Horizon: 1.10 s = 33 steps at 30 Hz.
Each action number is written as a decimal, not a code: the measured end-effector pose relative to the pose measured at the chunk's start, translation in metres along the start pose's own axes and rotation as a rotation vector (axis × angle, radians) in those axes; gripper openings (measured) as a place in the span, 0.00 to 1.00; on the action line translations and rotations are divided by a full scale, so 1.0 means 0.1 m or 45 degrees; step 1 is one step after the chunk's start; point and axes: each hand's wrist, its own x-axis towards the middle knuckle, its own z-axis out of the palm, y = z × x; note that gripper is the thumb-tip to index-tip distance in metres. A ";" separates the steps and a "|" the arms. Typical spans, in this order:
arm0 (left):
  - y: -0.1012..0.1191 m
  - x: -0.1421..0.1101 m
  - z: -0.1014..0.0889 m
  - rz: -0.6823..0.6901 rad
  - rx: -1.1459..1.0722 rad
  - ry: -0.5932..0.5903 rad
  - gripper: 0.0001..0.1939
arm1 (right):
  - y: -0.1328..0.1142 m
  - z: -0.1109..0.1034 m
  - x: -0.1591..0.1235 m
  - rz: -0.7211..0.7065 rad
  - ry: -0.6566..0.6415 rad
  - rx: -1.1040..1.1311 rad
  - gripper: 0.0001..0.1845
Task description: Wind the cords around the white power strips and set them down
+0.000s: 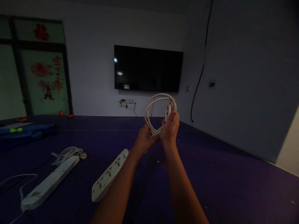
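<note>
A white power cord (pixel 146 112) is looped into a loose coil, held up in front of me. My left hand (pixel 145 139) is closed round the bottom of the coil. On the coil's right side, my right hand (pixel 171 127) grips the gathered loops, its fingers wrapped round them. Below and left of my hands, a white power strip (pixel 109 174) with several sockets lies on the purple floor, partly hidden by my left forearm. Whether the coiled cord joins this strip is hidden behind my arm.
Another white power strip (pixel 51 183) lies at the left, its bundled cable (pixel 68 153) at its far end. Blue cloth (pixel 35 130) lies farther back. A television (pixel 148 68) hangs on the far wall above wall sockets (pixel 130 101). A black cable (pixel 198 84) runs down the right wall.
</note>
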 end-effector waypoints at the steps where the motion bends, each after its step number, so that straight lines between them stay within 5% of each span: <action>1: -0.01 0.00 0.00 0.005 0.002 0.006 0.15 | -0.01 0.00 0.01 0.009 0.041 0.007 0.28; 23: 0.01 0.00 0.00 -0.055 -0.125 -0.040 0.19 | -0.18 -0.05 -0.04 0.060 0.634 -0.108 0.11; 29: -0.02 0.00 -0.02 -0.081 0.002 0.038 0.21 | -0.18 -0.10 0.02 0.077 0.551 -0.043 0.25; 33: 0.00 0.00 -0.06 -0.059 0.062 0.058 0.21 | -0.15 -0.17 0.06 0.127 0.544 -0.095 0.17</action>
